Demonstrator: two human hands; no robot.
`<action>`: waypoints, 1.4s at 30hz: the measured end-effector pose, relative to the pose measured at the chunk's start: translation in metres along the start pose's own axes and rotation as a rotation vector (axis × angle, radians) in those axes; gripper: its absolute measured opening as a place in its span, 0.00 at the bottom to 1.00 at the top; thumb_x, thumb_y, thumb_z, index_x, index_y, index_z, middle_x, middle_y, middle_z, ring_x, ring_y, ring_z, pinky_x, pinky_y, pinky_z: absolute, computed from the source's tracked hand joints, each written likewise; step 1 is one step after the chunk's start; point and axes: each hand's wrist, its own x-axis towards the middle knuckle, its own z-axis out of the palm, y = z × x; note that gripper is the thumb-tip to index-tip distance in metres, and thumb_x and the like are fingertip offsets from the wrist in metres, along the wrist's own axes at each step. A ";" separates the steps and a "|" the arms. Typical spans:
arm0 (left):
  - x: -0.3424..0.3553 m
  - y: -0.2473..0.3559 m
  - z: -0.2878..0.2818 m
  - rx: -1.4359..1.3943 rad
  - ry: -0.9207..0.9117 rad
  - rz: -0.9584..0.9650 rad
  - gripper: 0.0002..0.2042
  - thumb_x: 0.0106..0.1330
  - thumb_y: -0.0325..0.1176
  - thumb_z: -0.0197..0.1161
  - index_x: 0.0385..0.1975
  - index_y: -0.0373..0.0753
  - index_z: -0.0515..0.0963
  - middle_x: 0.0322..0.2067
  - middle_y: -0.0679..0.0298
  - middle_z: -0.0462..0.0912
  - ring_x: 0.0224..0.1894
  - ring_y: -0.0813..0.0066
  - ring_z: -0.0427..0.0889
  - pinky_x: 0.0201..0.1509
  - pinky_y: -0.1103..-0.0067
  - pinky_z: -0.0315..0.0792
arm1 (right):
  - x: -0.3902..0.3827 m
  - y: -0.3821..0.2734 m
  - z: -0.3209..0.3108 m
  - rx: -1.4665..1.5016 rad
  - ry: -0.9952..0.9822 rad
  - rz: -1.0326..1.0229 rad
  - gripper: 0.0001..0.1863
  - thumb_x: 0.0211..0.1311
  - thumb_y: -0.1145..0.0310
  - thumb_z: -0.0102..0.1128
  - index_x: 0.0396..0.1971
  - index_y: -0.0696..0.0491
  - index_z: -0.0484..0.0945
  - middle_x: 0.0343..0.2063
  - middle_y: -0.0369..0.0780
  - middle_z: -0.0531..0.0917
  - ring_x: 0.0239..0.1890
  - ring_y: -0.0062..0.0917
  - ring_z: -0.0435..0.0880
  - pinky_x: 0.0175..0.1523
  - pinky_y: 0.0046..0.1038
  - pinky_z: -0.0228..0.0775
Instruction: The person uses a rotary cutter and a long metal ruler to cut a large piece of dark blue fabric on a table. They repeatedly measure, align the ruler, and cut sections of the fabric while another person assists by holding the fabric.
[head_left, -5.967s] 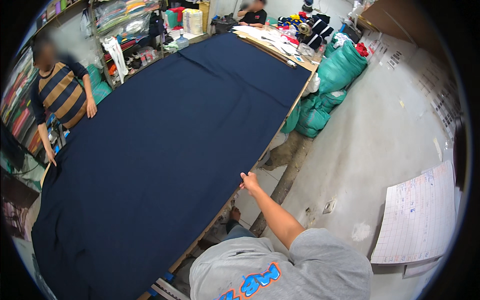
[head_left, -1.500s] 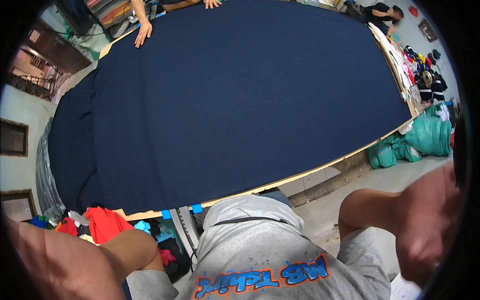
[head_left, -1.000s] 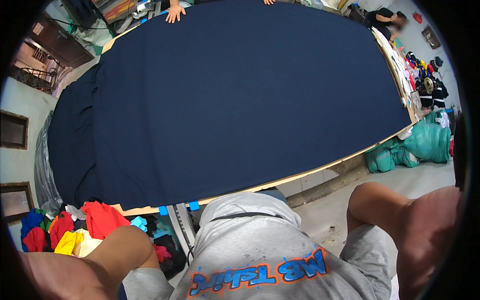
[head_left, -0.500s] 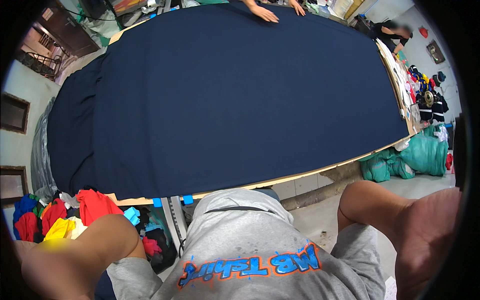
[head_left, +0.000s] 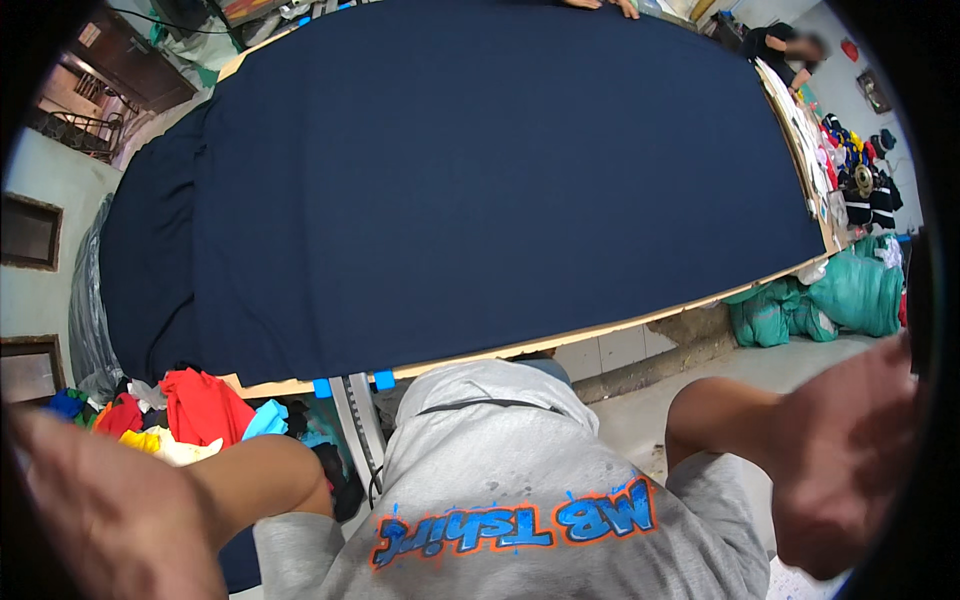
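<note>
Our left hand [head_left: 115,505] blurred at the lower left of the frame, our right hand [head_left: 845,455] at the lower right; we could not tell either grip. Both were apart from the navy cloth [head_left: 500,200], spread across centre and top. Easing its folds [head_left: 190,225] at left, we judged, wanted flat palms and light outward strokes.

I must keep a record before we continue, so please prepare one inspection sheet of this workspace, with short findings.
Surface: wooden table, mostly covered.
Job's things: dark blue fabric, spread broadly; creased at its left end.
Clutter: coloured cloth pile at the table's near left corner; papers at its right end.
Hands: left hand and right hand near the camera, away from the fabric; grip unclear.
Cables: black cable beside the metal leg.
Surroundings: green sacks at right; another person's hand at the far edge.
</note>
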 end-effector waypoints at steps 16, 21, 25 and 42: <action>-0.347 0.021 0.121 -0.089 -0.608 -1.628 0.13 0.83 0.31 0.56 0.56 0.35 0.86 0.53 0.58 0.91 0.58 0.64 0.89 0.64 0.69 0.80 | -0.364 -0.057 0.111 0.189 -0.759 1.151 0.17 0.77 0.75 0.60 0.61 0.55 0.83 0.58 0.46 0.85 0.62 0.41 0.83 0.68 0.40 0.74; -0.378 -0.006 0.218 0.185 -0.795 -1.076 0.19 0.83 0.36 0.57 0.68 0.38 0.78 0.71 0.52 0.77 0.74 0.50 0.73 0.79 0.58 0.66 | -0.359 -0.012 0.194 0.166 -0.801 0.687 0.22 0.78 0.67 0.60 0.67 0.55 0.78 0.72 0.52 0.74 0.78 0.52 0.68 0.82 0.54 0.57; -0.425 0.002 0.280 0.518 -0.836 -0.954 0.26 0.84 0.40 0.55 0.78 0.42 0.67 0.79 0.52 0.65 0.83 0.49 0.60 0.87 0.52 0.51 | -0.367 -0.009 0.243 0.187 -0.937 0.457 0.31 0.80 0.60 0.58 0.78 0.52 0.70 0.80 0.54 0.65 0.84 0.51 0.59 0.86 0.57 0.47; -0.433 0.016 0.314 0.802 -1.057 -1.065 0.30 0.83 0.49 0.52 0.84 0.59 0.63 0.85 0.60 0.56 0.87 0.57 0.50 0.89 0.50 0.43 | -0.389 -0.017 0.262 0.170 -1.191 0.508 0.34 0.87 0.51 0.42 0.87 0.43 0.55 0.87 0.48 0.51 0.89 0.39 0.43 0.89 0.56 0.30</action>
